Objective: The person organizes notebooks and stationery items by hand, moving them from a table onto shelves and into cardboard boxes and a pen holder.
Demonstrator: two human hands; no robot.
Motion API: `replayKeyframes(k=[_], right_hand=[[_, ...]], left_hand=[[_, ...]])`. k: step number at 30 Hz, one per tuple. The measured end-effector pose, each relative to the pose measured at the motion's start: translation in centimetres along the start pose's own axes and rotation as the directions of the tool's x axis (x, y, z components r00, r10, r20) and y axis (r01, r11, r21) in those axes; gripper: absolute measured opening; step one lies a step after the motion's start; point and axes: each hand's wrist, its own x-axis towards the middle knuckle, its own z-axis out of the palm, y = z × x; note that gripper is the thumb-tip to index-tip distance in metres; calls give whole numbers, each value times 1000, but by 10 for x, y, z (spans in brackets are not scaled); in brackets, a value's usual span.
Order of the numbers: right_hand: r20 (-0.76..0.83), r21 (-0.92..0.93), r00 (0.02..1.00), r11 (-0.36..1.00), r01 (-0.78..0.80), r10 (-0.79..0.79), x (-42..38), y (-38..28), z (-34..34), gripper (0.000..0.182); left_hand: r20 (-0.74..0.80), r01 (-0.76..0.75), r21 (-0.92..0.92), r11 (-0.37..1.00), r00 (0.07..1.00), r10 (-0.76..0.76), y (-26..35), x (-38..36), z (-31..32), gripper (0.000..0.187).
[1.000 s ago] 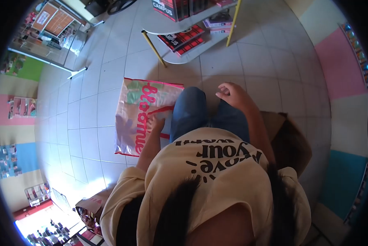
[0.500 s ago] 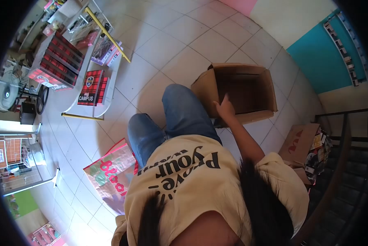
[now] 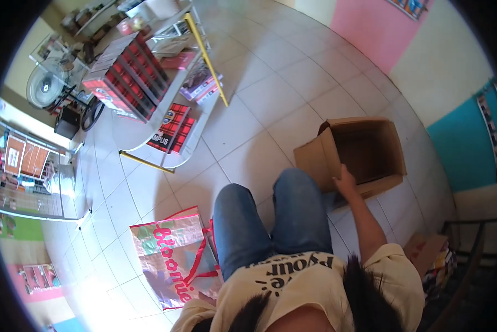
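Note:
An open cardboard box [image 3: 313,159] stands on the tiled floor to the right of my knees, and its inside looks dark and bare. My right hand [image 3: 345,181] grips the near top edge of the box, the thumb over the rim and the other fingers mostly hidden behind the cardboard. By my left side lies a shiny shopping bag [image 3: 154,260] with pink lettering and red straps. Only the left sleeve [image 3: 192,316] shows beside the bag; my left hand is out of sight.
A table with yellow-edged legs [image 3: 204,52] holds a stack of red plaid boxes [image 3: 129,74], with more plaid packs on its lower shelf. A fan [image 3: 46,86] stands behind. At right, another carton [image 3: 425,252] holds packets beside a dark railing.
My view has turned, so the box, table and bag sit farther right in it. My right hand stays on the box's edge. More of the bag and its red straps shows.

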Motion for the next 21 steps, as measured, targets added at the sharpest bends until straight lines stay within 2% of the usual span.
replayKeyframes(k=[4, 7, 9, 10, 11, 12, 13, 14, 16, 17, 18, 19, 20, 21], right_hand=[[162, -73, 968, 976, 206, -193, 43, 7, -27, 59], [211, -154, 954, 956, 249, -214, 77, 5, -37, 62], [-2, -426, 965, 874, 235, -261, 87, -24, -38, 63], [-108, -543, 946, 815, 201, -305, 87, -44, -33, 64], [-179, -480, 924, 850, 219, -339, 89, -66, -24, 64], [-250, -417, 895, 876, 244, -368, 92, -89, -15, 65], [-313, -354, 866, 894, 275, -391, 92, -112, -6, 65], [-289, -294, 826, 866, 404, -484, 91, -134, 6, 63], [-230, -134, 750, 784, 606, -620, 83, -183, 33, 58], [-201, -36, 712, 732, 680, -672, 79, -211, 45, 55], [-158, 56, 671, 671, 739, -725, 73, -241, 55, 50], [-111, 152, 620, 604, 783, -776, 64, -270, 61, 46], [-52, 257, 571, 542, 800, -819, 56, -295, 68, 44], [-1, 363, 515, 480, 799, -857, 48, -318, 75, 42]], left_hand=[[158, 112, -188, 976, 984, -83, -48, 6, 7, 71], [391, 117, -352, 929, 920, 33, -60, 19, -11, 71], [241, -27, -475, 879, 957, 160, -52, 31, -19, 71], [19, -170, -535, 827, 977, 213, -33, 38, -15, 73], [-218, -335, -535, 776, 942, 257, -15, 46, -11, 76], [-430, -482, -474, 737, 857, 285, 5, 53, -6, 80], [-459, -558, -633, 536, 829, 321, 24, 54, -6, 84], [-576, -660, -562, 499, 745, 338, 48, 46, -4, 79], [-783, -790, -295, 537, 522, 338, 98, 25, 2, 68], [-817, -812, -195, 551, 445, 367, 121, 9, 4, 63], [-772, -774, -5, 634, 406, 489, 139, 2, -5, 56], [-735, -791, 63, 608, 375, 564, 157, -2, -10, 48], [-528, -914, -222, 340, 405, 746, 180, -31, -3, 41], [-515, -855, -364, 370, 515, 685, 201, -64, 9, 39]])
